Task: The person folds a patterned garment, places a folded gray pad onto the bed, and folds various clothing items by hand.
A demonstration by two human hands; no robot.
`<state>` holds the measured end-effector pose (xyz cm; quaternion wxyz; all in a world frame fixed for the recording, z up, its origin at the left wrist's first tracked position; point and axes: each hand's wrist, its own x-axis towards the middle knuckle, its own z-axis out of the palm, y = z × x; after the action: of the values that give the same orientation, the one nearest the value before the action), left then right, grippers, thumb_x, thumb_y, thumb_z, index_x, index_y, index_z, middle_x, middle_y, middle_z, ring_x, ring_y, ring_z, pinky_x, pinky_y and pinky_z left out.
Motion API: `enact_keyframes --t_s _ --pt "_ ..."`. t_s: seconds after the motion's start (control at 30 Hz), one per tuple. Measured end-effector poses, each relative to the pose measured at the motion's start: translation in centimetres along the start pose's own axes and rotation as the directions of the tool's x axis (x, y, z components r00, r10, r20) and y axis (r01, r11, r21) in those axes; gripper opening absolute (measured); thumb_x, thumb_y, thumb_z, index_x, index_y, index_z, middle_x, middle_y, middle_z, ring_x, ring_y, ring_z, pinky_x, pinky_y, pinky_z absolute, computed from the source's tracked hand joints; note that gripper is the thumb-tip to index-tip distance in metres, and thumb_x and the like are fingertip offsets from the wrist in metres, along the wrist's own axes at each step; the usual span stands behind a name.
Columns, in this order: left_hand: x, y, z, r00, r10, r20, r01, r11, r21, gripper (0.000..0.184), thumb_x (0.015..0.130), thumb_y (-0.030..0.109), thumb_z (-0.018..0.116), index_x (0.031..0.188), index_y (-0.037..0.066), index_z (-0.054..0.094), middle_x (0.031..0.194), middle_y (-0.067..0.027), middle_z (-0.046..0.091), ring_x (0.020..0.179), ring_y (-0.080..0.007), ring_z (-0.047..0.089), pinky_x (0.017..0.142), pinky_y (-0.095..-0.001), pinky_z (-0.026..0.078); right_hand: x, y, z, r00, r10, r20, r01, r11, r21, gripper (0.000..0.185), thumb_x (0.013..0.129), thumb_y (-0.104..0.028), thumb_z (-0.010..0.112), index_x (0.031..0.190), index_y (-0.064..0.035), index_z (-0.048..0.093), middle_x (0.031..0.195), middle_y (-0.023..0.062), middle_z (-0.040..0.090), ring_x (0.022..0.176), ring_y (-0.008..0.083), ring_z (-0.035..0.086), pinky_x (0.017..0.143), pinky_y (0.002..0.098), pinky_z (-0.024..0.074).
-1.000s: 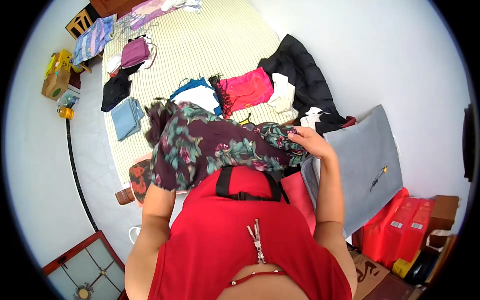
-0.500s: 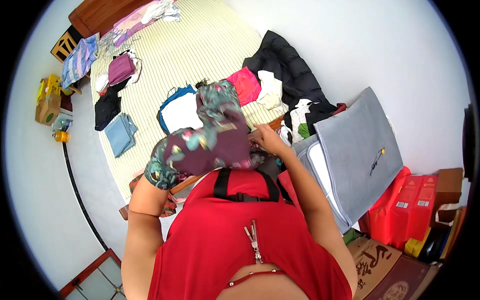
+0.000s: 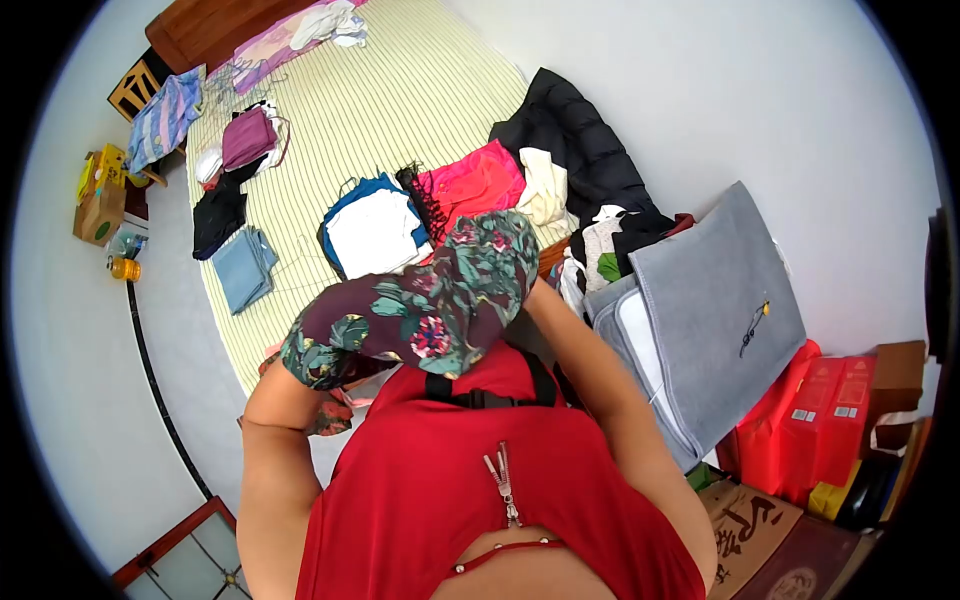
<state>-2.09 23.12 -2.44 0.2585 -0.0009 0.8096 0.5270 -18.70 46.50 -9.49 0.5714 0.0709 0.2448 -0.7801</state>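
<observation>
A dark purple floral garment (image 3: 400, 315) with teal leaves and pink flowers stretches between my forearms, in front of my red top. Its left end wraps round my left wrist, and my left hand is hidden inside the cloth. At the other end the bunched fabric covers my right hand, whose fingers do not show. Just beyond the garment on the bed lie a folded white cloth (image 3: 370, 235) on a blue one (image 3: 385, 186), and a bright pink garment (image 3: 475, 183). A cream cloth (image 3: 543, 190) lies beside the pink one.
The bed (image 3: 390, 90) has a striped sheet, with folded blue cloth (image 3: 243, 270), black cloth (image 3: 218, 220) and purple cloth (image 3: 247, 138) along its left side. To the right are a black puffer jacket (image 3: 575, 135), a grey folded panel (image 3: 715, 300) and red boxes (image 3: 820, 420).
The floral garment has shifted so that its right end now covers my right hand, which was visible beside it earlier. More of the pink garment and white cloth shows behind it.
</observation>
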Motion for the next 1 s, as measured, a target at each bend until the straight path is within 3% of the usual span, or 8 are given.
enact_keyframes --t_s 0.13,0.2,0.33,0.47,0.53,0.67,0.87,1.0 --pt "-3.0 -2.6 -1.1 0.993 -0.077 0.087 0.051 0.963 0.264 0.048 0.091 0.026 0.050 0.132 0.002 0.046 0.133 -0.0154 0.050 0.124 -0.0283 0.046 0.109 -0.0444 0.030 -1.9 -3.2 -0.3 0.940 -0.339 -0.042 0.270 0.813 -0.516 0.039 0.086 -0.011 0.060 0.123 -0.0025 0.053 0.117 0.0086 0.061 0.107 0.0207 0.058 0.096 0.0335 0.0438" --pt "-3.9 -3.5 -1.7 0.989 -0.110 0.095 0.070 0.934 0.350 0.047 0.091 0.026 0.049 0.132 0.002 0.046 0.133 -0.0154 0.050 0.124 -0.0282 0.046 0.109 -0.0443 0.031 -3.3 -4.8 1.6 0.933 -0.359 0.015 0.308 0.778 -0.548 0.039 0.084 -0.002 0.054 0.123 -0.0003 0.052 0.118 0.0090 0.060 0.109 0.0201 0.057 0.098 0.0341 0.0424" --pt "-4.8 -4.9 -1.8 0.985 -0.151 0.085 0.096 0.885 0.456 0.046 0.092 0.026 0.048 0.132 0.002 0.046 0.133 -0.0154 0.050 0.123 -0.0281 0.046 0.109 -0.0440 0.031 -4.9 -6.4 1.8 0.943 -0.310 0.118 0.332 0.867 -0.373 0.051 0.074 0.008 0.041 0.124 0.0031 0.049 0.120 0.0141 0.059 0.113 0.0222 0.056 0.103 0.0366 0.0390" --pt "-5.1 -5.9 -2.3 0.985 -0.162 0.061 0.109 0.855 0.508 0.045 0.093 0.025 0.047 0.132 0.002 0.045 0.133 -0.0154 0.050 0.123 -0.0279 0.047 0.109 -0.0438 0.031 -5.7 -6.7 4.1 0.959 -0.284 -0.012 0.280 0.950 -0.142 0.033 0.091 -0.009 0.045 0.123 -0.0020 0.050 0.120 0.0107 0.059 0.111 0.0222 0.056 0.100 0.0379 0.0414" --pt "-5.2 -6.4 -2.6 0.986 -0.162 0.039 0.119 0.848 0.517 0.045 0.093 0.025 0.046 0.132 0.002 0.045 0.133 -0.0154 0.050 0.123 -0.0279 0.047 0.109 -0.0436 0.032 -5.4 -7.8 3.7 0.949 -0.302 -0.095 0.284 0.944 -0.166 0.041 0.097 -0.036 0.046 0.119 -0.0023 0.055 0.118 0.0112 0.061 0.110 0.0232 0.058 0.098 0.0406 0.0424" --pt "-5.0 -7.4 -3.6 0.988 -0.153 -0.029 0.149 0.876 0.458 0.044 0.094 0.025 0.045 0.132 0.003 0.045 0.133 -0.0154 0.050 0.122 -0.0278 0.047 0.109 -0.0434 0.032 -7.8 -11.1 5.0 0.812 -0.581 -0.063 0.554 0.799 -0.233 0.026 0.095 -0.030 0.053 0.105 -0.0071 0.061 0.104 0.0057 0.065 0.097 0.0183 0.062 0.090 0.0360 0.0472" --pt "-2.9 -10.5 -6.5 0.923 -0.208 -0.324 0.168 0.975 -0.148 0.043 0.095 0.024 0.043 0.132 0.003 0.045 0.133 -0.0153 0.050 0.122 -0.0276 0.048 0.109 -0.0430 0.033 -12.9 -13.4 10.5 0.541 -0.841 -0.013 0.665 0.437 -0.606 0.025 0.095 -0.024 0.054 0.110 -0.0041 0.060 0.102 0.0021 0.064 0.090 0.0116 0.060 0.083 0.0285 0.0478" --pt "-1.3 -13.2 -6.9 0.923 -0.185 -0.338 -0.138 0.662 -0.737 0.042 0.096 0.024 0.042 0.133 0.003 0.045 0.133 -0.0153 0.050 0.121 -0.0274 0.048 0.108 -0.0427 0.033 -14.6 -14.0 10.2 0.484 -0.875 0.011 0.576 0.309 -0.757 0.023 0.095 -0.024 0.055 0.106 -0.0041 0.062 0.099 0.0010 0.065 0.086 0.0080 0.058 0.082 0.0248 0.0452"
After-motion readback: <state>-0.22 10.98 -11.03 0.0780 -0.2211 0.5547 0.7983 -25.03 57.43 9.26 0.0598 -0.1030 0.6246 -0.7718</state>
